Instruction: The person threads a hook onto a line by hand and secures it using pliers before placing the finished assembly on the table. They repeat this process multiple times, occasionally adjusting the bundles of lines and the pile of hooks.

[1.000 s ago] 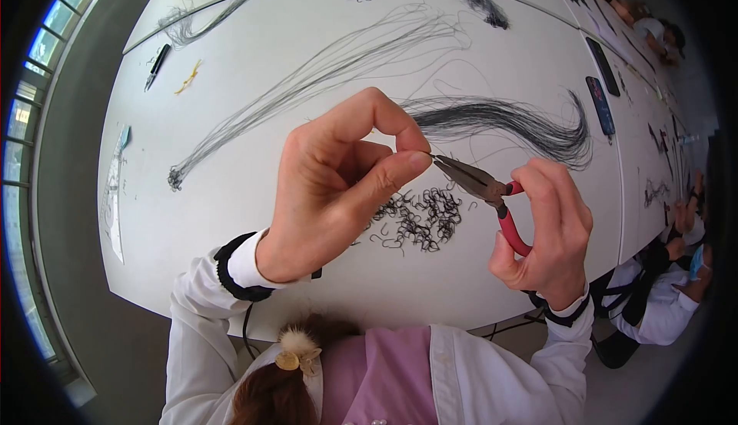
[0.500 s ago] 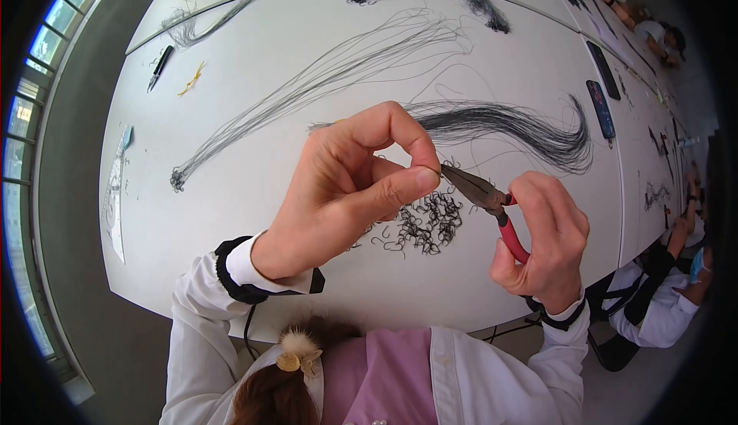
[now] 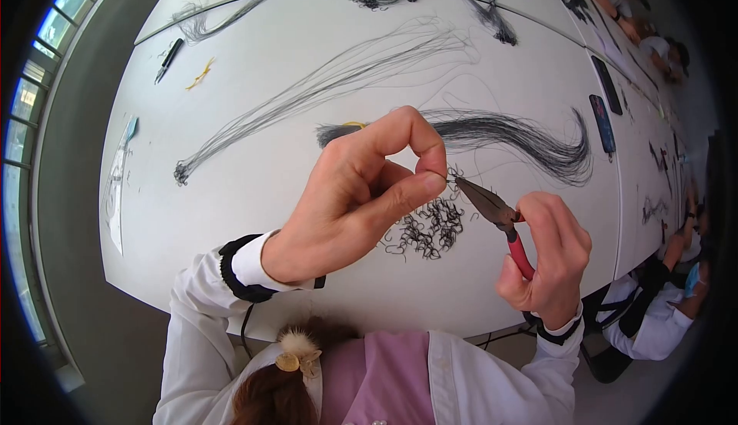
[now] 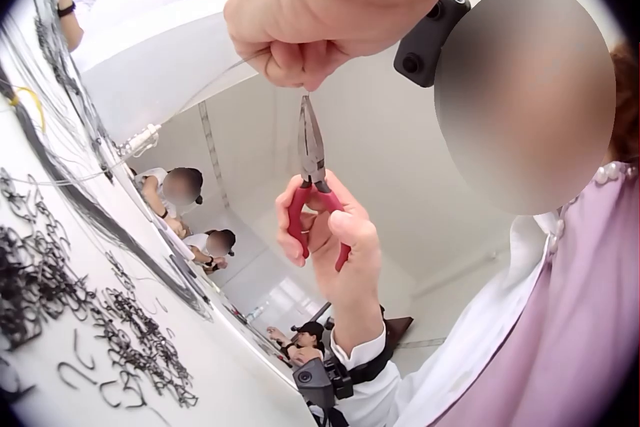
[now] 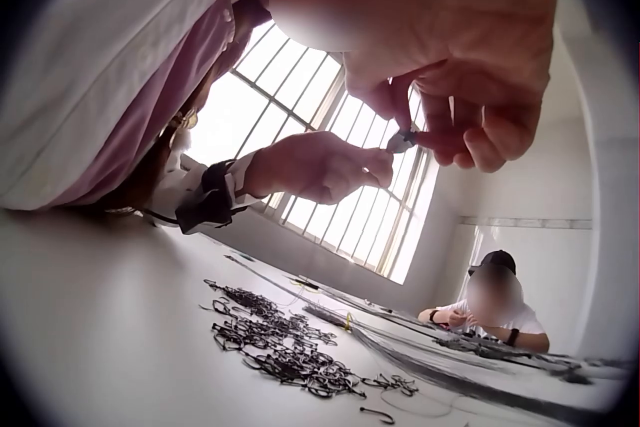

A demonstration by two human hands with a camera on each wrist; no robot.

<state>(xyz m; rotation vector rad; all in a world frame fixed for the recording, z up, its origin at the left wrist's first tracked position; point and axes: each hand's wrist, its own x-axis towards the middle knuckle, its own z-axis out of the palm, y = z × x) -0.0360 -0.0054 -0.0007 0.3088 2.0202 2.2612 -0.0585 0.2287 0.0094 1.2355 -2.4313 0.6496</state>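
My left hand (image 3: 354, 194) pinches a small dark piece between thumb and forefinger; most of it is hidden by the fingertips. A thin fishing line (image 4: 205, 87) trails from these fingers in the left wrist view. With my right hand (image 3: 550, 260) I grip the red handles of needle-nose pliers (image 3: 488, 203), whose tips point at the left fingertips, very close to the dark piece. Below, black fishhooks (image 3: 434, 229) lie heaped on the white table (image 3: 369, 294), also seen as a spread of fishhooks (image 5: 280, 337) in the right wrist view.
A thick bundle of dark line (image 3: 523, 136) with a yellow tie lies beyond the hands. Further off is a thinner line bundle (image 3: 307, 90). Black snips (image 3: 169, 60), yellow ties (image 3: 200, 73) and a ruler (image 3: 117, 210) are at left, a phone (image 3: 603, 123) at right. Other people sit further along.
Both hands have come slightly down and to the right. The pliers' tips, right at the left fingertips before, now stand a little apart from them, with the small dark piece showing between.
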